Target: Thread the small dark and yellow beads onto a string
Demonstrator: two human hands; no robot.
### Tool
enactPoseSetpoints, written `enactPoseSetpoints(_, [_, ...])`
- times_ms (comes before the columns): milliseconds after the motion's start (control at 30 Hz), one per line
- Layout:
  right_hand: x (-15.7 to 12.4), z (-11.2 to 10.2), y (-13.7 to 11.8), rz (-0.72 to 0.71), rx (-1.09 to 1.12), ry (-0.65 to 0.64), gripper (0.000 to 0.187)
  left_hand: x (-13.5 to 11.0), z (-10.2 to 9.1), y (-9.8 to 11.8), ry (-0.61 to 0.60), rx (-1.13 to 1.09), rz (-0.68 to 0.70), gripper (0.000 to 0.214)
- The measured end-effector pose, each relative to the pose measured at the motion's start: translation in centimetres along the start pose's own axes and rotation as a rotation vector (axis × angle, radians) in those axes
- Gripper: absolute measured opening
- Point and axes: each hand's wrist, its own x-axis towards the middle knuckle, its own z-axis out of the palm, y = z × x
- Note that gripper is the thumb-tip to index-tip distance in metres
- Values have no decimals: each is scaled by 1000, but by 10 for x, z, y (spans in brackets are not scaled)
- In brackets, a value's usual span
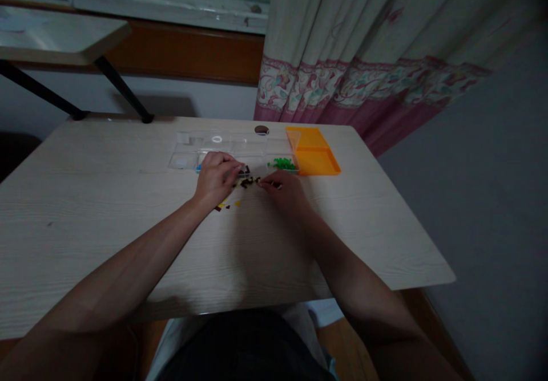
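My left hand (217, 177) rests on the wooden table (107, 210) with its fingers curled together at the front edge of a clear compartment tray (222, 144). My right hand (286, 191) lies just to the right, its fingertips pinched at a small heap of dark beads (248, 182). What either pinch holds is too small to make out. Green beads (283, 164) fill a compartment at the tray's right end. A few yellow and dark beads (226, 204) lie loose below my left hand.
An orange lid (314, 153) lies open at the tray's right. A round hole (261, 130) sits in the table behind the tray. A curtain (363, 56) hangs at the back right, and a second table (51, 39) stands at the back left.
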Motion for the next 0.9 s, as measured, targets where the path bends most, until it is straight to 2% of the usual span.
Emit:
enactPoseSetpoints(133, [0,0,-4,109,101,20,13,1,-3,6,-70,-60,163,15])
enactPoseSetpoints(233, [0,0,-6,190,203,-15,19,0,-3,8,-127,-100,242,18])
enactPoseSetpoints(433, [0,-1,-7,246,351,-86,29,0,-3,10,-151,-121,262,20])
enactPoseSetpoints(900, [0,-1,-7,252,446,-141,33,0,-4,10,-158,-115,302,19])
